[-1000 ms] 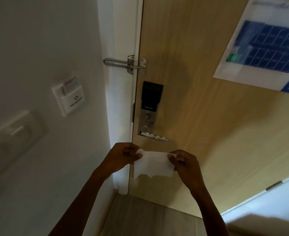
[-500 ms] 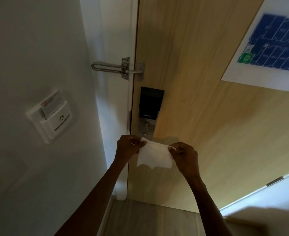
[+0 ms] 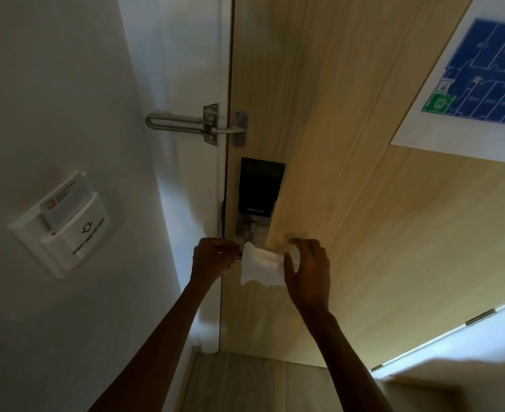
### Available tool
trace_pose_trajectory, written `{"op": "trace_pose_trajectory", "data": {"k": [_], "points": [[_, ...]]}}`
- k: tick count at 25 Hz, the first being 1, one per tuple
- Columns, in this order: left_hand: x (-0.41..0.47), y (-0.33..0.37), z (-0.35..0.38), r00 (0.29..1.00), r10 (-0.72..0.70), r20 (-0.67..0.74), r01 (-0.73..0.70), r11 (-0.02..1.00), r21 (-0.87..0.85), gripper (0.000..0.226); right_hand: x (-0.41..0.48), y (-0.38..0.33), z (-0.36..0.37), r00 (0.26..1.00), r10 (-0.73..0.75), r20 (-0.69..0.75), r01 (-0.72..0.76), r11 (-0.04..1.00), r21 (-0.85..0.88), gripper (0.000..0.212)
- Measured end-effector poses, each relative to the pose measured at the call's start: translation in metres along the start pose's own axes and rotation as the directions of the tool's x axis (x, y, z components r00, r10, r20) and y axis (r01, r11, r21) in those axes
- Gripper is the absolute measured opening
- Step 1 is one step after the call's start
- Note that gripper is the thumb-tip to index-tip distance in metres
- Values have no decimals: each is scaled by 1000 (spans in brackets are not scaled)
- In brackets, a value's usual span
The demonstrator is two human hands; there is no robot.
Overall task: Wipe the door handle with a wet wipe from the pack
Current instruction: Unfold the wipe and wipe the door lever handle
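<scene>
Wooden door (image 3: pixel 364 203) — white wipe (image 3: pixel 261 267) stretched crosswise between both hands, covering handle.

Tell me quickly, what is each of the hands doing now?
Left hand: closed, pinching the left edge of the wet wipe.
Right hand: fingers spread, thumb on the wipe's right edge; grip cannot be told.

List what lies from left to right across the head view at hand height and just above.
White key-card holder on the wall → left hand → white wet wipe → right hand → blue floor-plan sheet on the wooden door.
</scene>
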State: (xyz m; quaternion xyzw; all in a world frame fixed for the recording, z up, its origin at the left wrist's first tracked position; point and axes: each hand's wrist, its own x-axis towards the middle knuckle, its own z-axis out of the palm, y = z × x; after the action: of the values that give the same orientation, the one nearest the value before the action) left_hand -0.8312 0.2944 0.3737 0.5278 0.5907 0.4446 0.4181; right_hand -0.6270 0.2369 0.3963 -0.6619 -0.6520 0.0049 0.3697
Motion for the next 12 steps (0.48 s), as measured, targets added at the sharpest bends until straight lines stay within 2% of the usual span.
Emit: {"op": "trace_pose_trajectory", "data": {"k": [4, 9, 12], "points": [[4, -1, -9, 989, -50, 138, 63, 993, -97, 5, -17, -28, 28, 966, -196, 169, 210, 976, -64, 36], [5, -5, -17, 992, -37, 121, 56, 985, -164, 9, -10, -25, 37, 972, -134, 193, 146, 988, -49, 44], [5, -11, -18, 991, -57, 123, 78, 982, -174, 12, -10, -27, 42, 954, -189, 234, 208, 976, -58, 40]]}}
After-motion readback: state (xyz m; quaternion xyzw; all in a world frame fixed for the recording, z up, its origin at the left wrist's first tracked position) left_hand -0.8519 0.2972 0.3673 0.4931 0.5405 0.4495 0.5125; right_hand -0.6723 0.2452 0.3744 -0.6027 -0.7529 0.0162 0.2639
